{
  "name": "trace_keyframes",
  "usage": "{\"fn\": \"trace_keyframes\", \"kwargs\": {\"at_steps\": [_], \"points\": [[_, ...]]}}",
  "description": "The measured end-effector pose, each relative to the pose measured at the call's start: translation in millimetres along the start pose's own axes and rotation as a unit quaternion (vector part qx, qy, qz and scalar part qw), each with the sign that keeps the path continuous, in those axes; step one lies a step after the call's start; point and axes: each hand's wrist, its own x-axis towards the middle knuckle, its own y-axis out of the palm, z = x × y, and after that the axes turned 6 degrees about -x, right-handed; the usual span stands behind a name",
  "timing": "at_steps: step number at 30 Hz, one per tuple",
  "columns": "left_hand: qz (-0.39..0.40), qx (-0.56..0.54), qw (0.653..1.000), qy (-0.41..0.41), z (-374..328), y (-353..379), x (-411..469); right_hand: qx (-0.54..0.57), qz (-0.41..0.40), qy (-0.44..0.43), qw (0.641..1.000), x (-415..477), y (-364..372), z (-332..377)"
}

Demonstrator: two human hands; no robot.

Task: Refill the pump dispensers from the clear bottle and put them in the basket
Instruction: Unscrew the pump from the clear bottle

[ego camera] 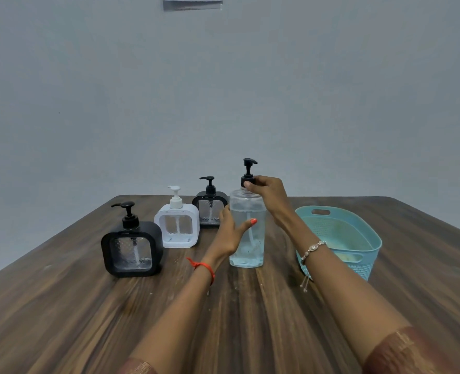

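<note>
A tall clear bottle (247,238) with pale liquid and a black pump top (249,171) stands upright at the table's middle. My left hand (230,233) wraps its left side, thumb across the front. My right hand (266,193) pinches the black collar of the pump at the bottle's neck. Three square pump dispensers stand to the left: a black one (131,248) nearest, a white one (177,225) behind it, and another black one (210,209) farthest, partly hidden by my left hand. A teal basket (369,238) sits to the right with nothing visible inside.
The wooden table (88,314) fills the lower view, its far edge against a plain grey wall. My right forearm crosses in front of the basket's left end.
</note>
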Motion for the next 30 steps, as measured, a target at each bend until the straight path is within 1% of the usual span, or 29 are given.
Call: {"fn": "trace_keyframes", "kwargs": {"at_steps": [4, 7, 8, 11, 13, 15, 18, 20, 22, 23, 25, 26, 30], "points": [[-0.002, 0.002, 1.0, 0.01, -3, 1, 0, 0.055, 0.011, 0.017, 0.998, 3, -5, -1], [-0.003, 0.001, 1.0, 0.015, -5, 2, -1, 0.058, 0.009, 0.008, 0.998, 0, -3, 4], [-0.003, -0.001, 1.0, 0.014, -3, 2, -1, 0.036, 0.005, 0.0, 0.999, -2, 0, 6], [0.004, 0.0, 1.0, 0.011, -3, 1, -1, -0.079, -0.031, -0.016, 0.996, -1, 8, 8], [0.006, -0.004, 1.0, 0.012, -4, 1, -2, -0.095, -0.047, -0.016, 0.994, 1, 8, 10], [0.005, -0.007, 1.0, 0.009, -5, 1, -3, -0.063, -0.037, -0.009, 0.997, 2, 4, 14], [0.002, -0.01, 1.0, 0.005, -6, 1, -3, 0.012, -0.029, 0.026, 0.999, 2, -4, 17], [0.002, -0.01, 1.0, 0.011, -7, 1, -4, 0.011, -0.034, 0.028, 0.999, 2, -6, 15], [-0.001, -0.012, 1.0, 0.015, -6, 1, -4, -0.024, -0.018, 0.018, 0.999, 1, -5, 15], [-0.002, -0.012, 1.0, 0.012, -6, 1, -4, -0.066, -0.011, 0.007, 0.998, -1, -3, 16], [0.001, -0.009, 1.0, 0.01, -6, 2, -5, -0.144, -0.019, -0.021, 0.989, -2, -1, 17], [0.003, -0.009, 1.0, 0.012, -6, 2, -5, -0.149, -0.026, -0.026, 0.988, -1, -1, 18], [0.001, -0.011, 1.0, 0.011, -6, 1, -6, -0.064, 0.0, 0.007, 0.998, 2, -8, 21]]}}
